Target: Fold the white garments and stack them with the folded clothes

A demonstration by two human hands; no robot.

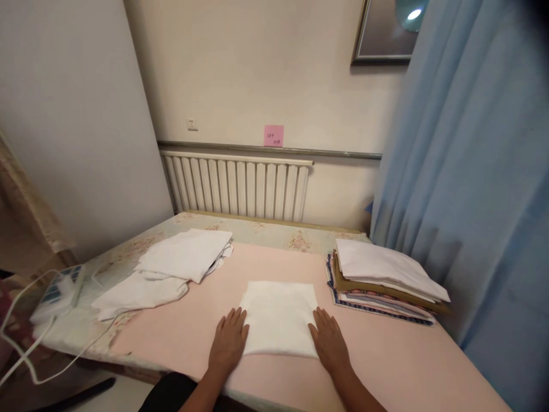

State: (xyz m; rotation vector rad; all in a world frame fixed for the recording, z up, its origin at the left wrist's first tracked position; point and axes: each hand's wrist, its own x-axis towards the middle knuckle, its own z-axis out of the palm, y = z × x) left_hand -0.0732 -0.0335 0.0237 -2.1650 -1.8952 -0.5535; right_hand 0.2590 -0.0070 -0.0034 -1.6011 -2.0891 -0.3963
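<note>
A white folded cloth (pixel 279 318) lies flat in front of me on a pink sheet (pixel 189 332). My left hand (pixel 229 337) rests palm down at its left edge, fingers stretched out and touching the fabric. At the opposite edge my right hand (pixel 329 337) lies the same way, its fingers extended along the border. Neither hand grips anything. Off to the left is a loose pile of white cloths (pixel 186 254). On the right stands a neat stack of folded fabrics (pixel 386 272), with white on top and brown, patterned and dark blue layers below.
A floral cover (pixel 300 240) shows beyond the pink sheet. White cables and a power strip (pixel 60 292) sit at the left edge. Behind are a radiator (pixel 240 183) and a wall with a pink note (pixel 273 136). A blue curtain (pixel 467 171) hangs along the right side.
</note>
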